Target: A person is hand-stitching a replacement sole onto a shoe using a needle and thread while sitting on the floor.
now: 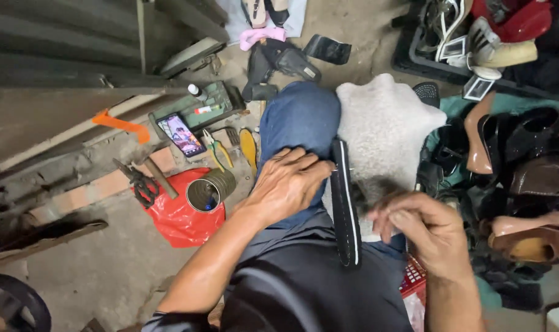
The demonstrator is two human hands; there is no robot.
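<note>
I look down at my lap, with my knees in blue trousers (298, 114). A long black shoe sole (346, 209) stands on edge between my legs, against a pale fuzzy cloth (384, 123) draped over my right knee. My left hand (285, 184) rests on my left thigh, its fingertips pressing the sole's side. My right hand (424, 230) is half curled next to the sole, blurred, with fingers pinched together; whether it holds something small is unclear.
On the ground to the left lie a phone (181, 134), a green tool tray (196, 109), pliers (217, 149), scissors (141, 184), a metal can (209, 192) and a red bag (178, 218). Several shoes (519, 154) pile up at the right.
</note>
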